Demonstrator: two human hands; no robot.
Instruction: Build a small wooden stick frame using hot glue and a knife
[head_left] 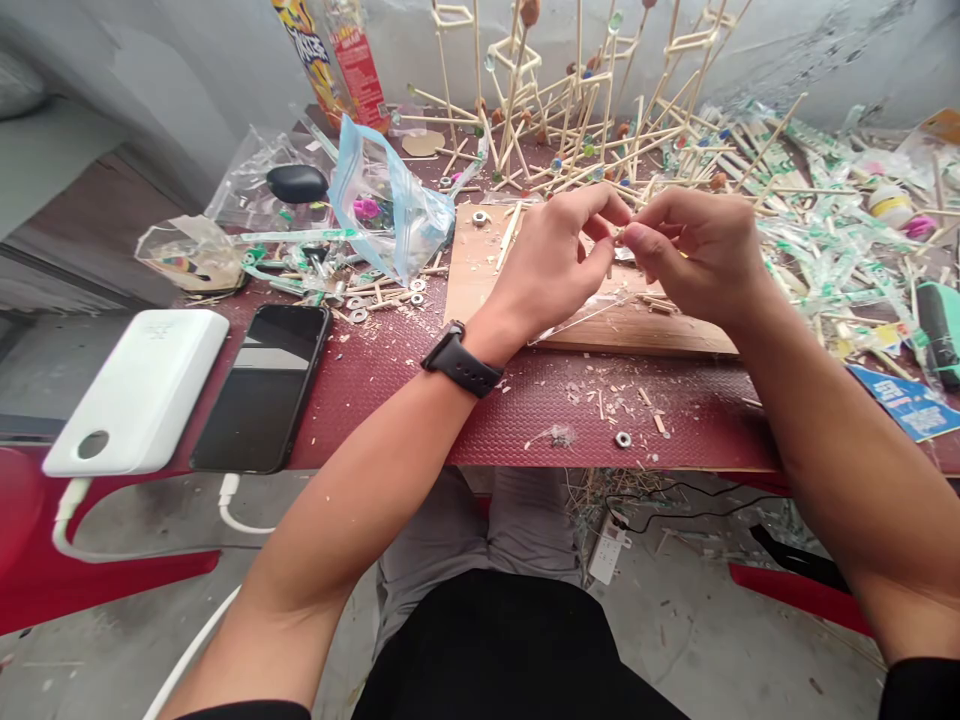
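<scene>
My left hand (559,250), with a black watch (461,360) on its wrist, and my right hand (697,250) meet above a wooden board (474,275). Both are closed in a pinch, fingertips almost touching. Between them is a tiny pale piece, mostly hidden by the fingers; its kind is unclear. Below the hands, short wooden sticks (658,303) and a thin clear strip (581,318) lie on the board. A metal nut (479,217) rests near the board's far left corner.
Stick frames (592,110) joined with coloured blobs stand along the wall. Clear-and-green wrappers (832,240) heap at right. To the left are a blue-edged zip bag (397,205), a phone (262,390) and a white power bank (139,390), with cables at the table's front edge.
</scene>
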